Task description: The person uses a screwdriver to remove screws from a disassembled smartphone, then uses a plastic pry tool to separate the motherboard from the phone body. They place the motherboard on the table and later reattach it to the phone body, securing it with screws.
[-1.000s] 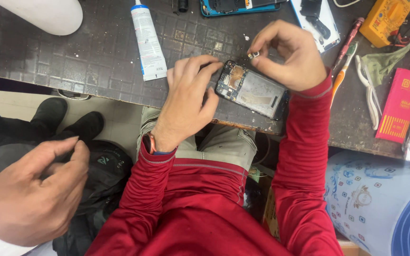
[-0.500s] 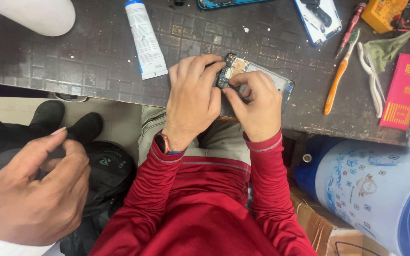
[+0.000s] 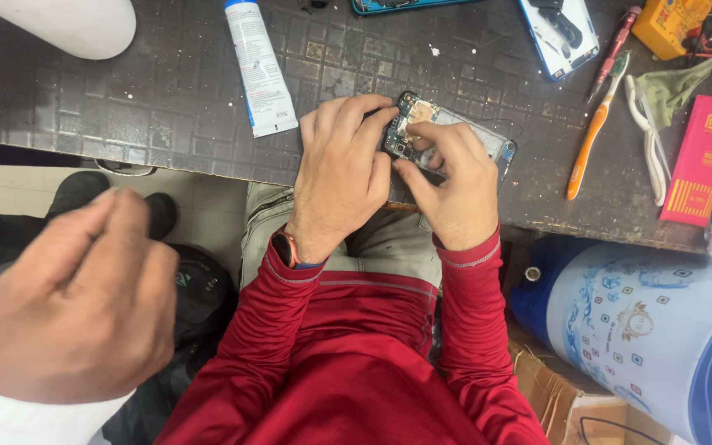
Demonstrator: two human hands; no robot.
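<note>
1. Dark tiled workbench (image 3: 150, 107), scuffed, seen from above; person in red sleeves seated at its near edge.
2. Left hand (image 3: 341, 177) curled over the opened phone (image 3: 455, 136), fingers gripping its left end, thumb against the frame.
3. Right hand (image 3: 452, 181) clamped on the same phone from the near side, fingertips (image 3: 422, 132) pressing onto the exposed circuit board.
4. Phone lies at the bench's near edge, back cover off, pinned between both hands.
5. Left of the hands: white tube with blue cap (image 3: 259, 66), lying flat.
6. Right of the hands: orange-handled tool (image 3: 588, 144), red screwdriver (image 3: 615, 45), pink box (image 3: 694, 161), all apart from the phone.
7. Beyond the hands: blue-edged phone (image 3: 560, 29), yellow meter (image 3: 673, 23).
8. Lower right: blue-white patterned barrel (image 3: 653, 330).
9. Lower left, close to camera: another hand (image 3: 67, 305), loosely closed, blurred.
</note>
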